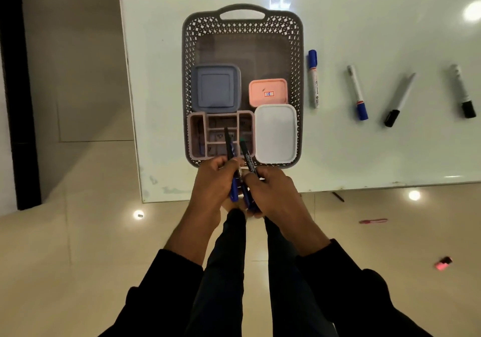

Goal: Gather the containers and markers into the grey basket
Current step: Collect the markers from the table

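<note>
The grey basket (242, 28) stands on the white table and holds a blue lidded container (215, 88), a small pink container (268, 92), a white container (276, 133) and a pink divided tray (197, 133). My left hand (212, 188) and my right hand (273, 193) meet at the basket's near edge, together gripping a bunch of dark markers (246, 154) whose tips reach over the tray. Right of the basket lie several markers: a blue-capped one (313, 79), another blue-capped one (357, 94), and two black-capped ones (400, 100) (462, 90).
The table (364, 154) ends just behind my hands, with its left edge close to the basket. On the tiled floor to the right lie a pink pen (373, 221) and a small pink object (443, 263). My legs show below.
</note>
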